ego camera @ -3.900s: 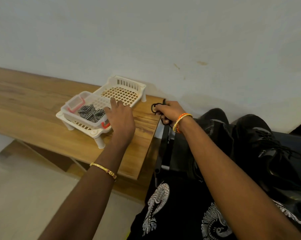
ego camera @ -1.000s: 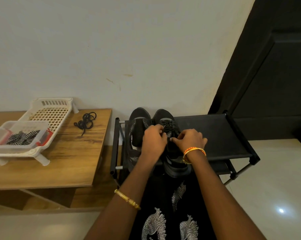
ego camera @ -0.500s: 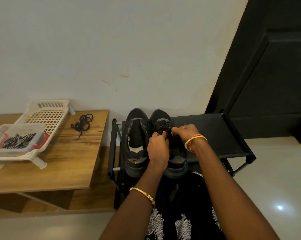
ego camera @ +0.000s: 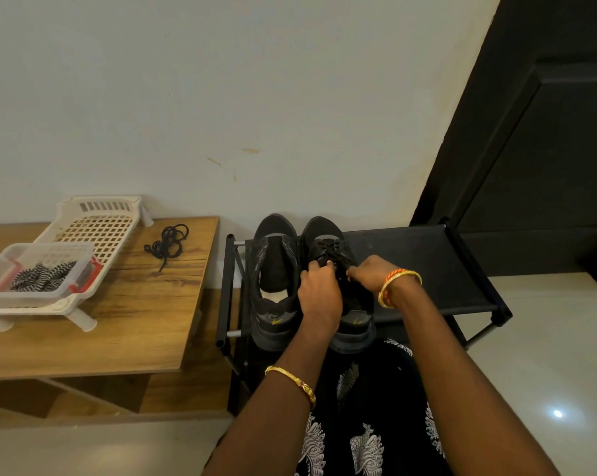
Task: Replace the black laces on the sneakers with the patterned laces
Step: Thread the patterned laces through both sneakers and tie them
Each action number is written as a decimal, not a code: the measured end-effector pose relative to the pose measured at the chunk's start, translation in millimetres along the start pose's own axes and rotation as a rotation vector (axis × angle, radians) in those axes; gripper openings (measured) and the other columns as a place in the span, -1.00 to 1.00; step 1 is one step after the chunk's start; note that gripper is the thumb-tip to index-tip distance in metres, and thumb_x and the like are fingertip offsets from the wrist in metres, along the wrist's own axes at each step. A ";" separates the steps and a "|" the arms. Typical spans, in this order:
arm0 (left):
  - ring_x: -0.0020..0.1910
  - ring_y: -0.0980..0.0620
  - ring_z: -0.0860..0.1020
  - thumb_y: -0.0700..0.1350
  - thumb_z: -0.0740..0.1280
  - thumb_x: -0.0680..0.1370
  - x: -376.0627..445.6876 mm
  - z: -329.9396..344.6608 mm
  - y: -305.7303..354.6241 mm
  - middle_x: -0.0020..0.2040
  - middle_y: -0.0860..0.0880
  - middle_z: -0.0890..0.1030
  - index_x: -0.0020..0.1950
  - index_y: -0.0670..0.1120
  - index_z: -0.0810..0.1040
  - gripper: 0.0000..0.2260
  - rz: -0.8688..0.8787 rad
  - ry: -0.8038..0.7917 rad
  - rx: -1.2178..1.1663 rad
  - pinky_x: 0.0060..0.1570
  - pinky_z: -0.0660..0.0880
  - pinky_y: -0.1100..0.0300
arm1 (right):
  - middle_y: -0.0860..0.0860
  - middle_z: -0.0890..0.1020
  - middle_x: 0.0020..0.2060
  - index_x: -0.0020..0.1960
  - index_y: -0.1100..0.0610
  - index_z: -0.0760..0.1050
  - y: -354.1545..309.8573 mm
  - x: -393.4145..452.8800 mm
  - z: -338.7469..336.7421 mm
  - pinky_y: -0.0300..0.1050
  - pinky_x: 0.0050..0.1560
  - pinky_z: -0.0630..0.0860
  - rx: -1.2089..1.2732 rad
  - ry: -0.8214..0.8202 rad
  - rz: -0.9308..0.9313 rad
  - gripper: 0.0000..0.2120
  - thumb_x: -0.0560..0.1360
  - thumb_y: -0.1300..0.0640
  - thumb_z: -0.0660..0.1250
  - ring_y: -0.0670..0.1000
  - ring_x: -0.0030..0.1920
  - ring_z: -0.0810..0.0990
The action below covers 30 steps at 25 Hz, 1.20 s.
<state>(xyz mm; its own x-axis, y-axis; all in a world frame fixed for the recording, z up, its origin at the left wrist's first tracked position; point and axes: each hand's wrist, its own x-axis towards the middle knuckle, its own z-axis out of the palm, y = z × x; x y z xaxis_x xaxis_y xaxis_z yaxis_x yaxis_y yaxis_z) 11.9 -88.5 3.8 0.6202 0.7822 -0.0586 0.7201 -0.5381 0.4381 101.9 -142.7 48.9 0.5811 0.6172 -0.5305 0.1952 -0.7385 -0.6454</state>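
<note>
While on one sneaker (ego camera: 324, 231), two hands (ego camera: 319, 297) (ego camera: 369, 273)

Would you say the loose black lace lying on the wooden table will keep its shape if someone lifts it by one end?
Probably not. The black lace lies in slack loops with one tail trailing, so it looks floppy and would likely uncoil and dangle. It seems thin and light, so a push on the wooden table may only drag it.

- A plain off-white plastered wall (ego camera: 221, 97) fills the upper view, with a few small brownish marks (ego camera: 250, 151) on it.
- A dark black panelled door (ego camera: 530, 149) stands at the right.
- A glossy pale tiled floor (ego camera: 548, 355) carries a bright light reflection (ego camera: 557, 413).
- A low wood-grain bench (ego camera: 118, 321) sits against the wall at the left.
- A black fabric-topped metal shoe rack (ego camera: 444, 269) stands just beside the bench.
</note>
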 end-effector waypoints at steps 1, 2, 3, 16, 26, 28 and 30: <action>0.16 -0.14 0.45 -0.14 0.15 0.65 0.0 1.1 -1.3 0.22 -0.16 0.43 0.40 -0.07 0.41 -0.69 -0.003 0.005 -0.003 0.03 0.48 0.05 | 0.09 0.51 -0.33 -0.22 0.19 0.48 4.7 -0.1 3.1 -0.14 -0.30 0.37 -0.031 -0.022 -0.023 -0.77 0.57 0.15 0.19 0.01 -0.32 0.46; 0.16 -0.13 0.45 -0.13 0.15 0.65 -0.3 2.7 -2.4 0.22 -0.15 0.44 0.40 -0.06 0.41 -0.68 -0.007 0.009 -0.010 0.02 0.48 0.06 | 0.07 0.50 -0.33 -0.25 0.17 0.46 9.6 -0.4 5.7 -0.15 -0.28 0.37 -0.039 -0.033 -0.043 -0.73 0.60 0.14 0.16 0.00 -0.33 0.45; 0.17 -0.12 0.45 -0.12 0.15 0.65 -0.7 3.9 -3.0 0.21 -0.15 0.44 0.41 -0.05 0.40 -0.68 -0.015 0.015 -0.024 0.02 0.47 0.07 | 0.06 0.49 -0.34 -0.26 0.15 0.44 12.8 -1.6 6.8 -0.15 -0.27 0.38 -0.031 -0.032 -0.067 -0.71 0.61 0.13 0.15 -0.02 -0.33 0.44; 0.19 -0.10 0.44 -0.10 0.15 0.65 -2.5 6.0 -5.6 0.22 -0.14 0.44 0.44 -0.02 0.38 -0.66 -0.005 0.045 -0.052 -0.01 0.47 0.08 | 0.11 0.66 -0.08 -0.02 0.19 0.63 -6.2 15.8 -4.0 -0.16 -0.03 0.47 0.024 0.362 -0.188 -0.80 0.52 0.07 0.33 0.04 -0.05 0.58; 0.15 -0.10 0.45 -0.11 0.16 0.65 -0.2 8.1 -5.9 0.18 -0.13 0.45 0.37 -0.03 0.45 -0.70 -0.013 0.051 -0.040 -0.04 0.48 0.09 | 0.21 0.56 -0.23 -0.20 0.26 0.45 -12.4 30.6 2.7 -0.07 -0.19 0.50 0.340 0.315 -0.129 -0.76 0.59 0.27 0.11 0.14 -0.23 0.52; 0.16 -0.10 0.45 -0.12 0.15 0.65 0.4 8.4 -5.3 0.20 -0.13 0.44 0.40 -0.02 0.42 -0.69 -0.013 0.042 -0.015 -0.03 0.48 0.09 | 0.09 0.50 -0.34 -0.24 0.15 0.34 -27.9 12.5 -15.5 -0.22 -0.38 0.41 0.687 0.296 -0.217 -0.72 0.62 0.30 0.04 0.01 -0.36 0.42; 0.17 -0.10 0.45 -0.12 0.14 0.66 1.3 8.1 -4.6 0.23 -0.13 0.43 0.43 -0.01 0.38 -0.67 -0.022 0.037 0.000 -0.01 0.48 0.09 | 0.05 0.48 -0.36 -0.21 0.13 0.34 -53.9 -12.1 -49.3 -0.25 -0.37 0.43 0.875 0.364 -0.373 -0.73 0.63 0.31 0.04 -0.04 -0.38 0.43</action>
<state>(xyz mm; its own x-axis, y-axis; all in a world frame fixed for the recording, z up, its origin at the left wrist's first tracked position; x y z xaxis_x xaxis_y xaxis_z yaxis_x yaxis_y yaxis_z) 11.9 -87.6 -5.5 0.5925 0.8048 -0.0353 0.7333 -0.5207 0.4372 123.3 -123.8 117.2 0.8348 0.5398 -0.1077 -0.1481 0.0318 -0.9885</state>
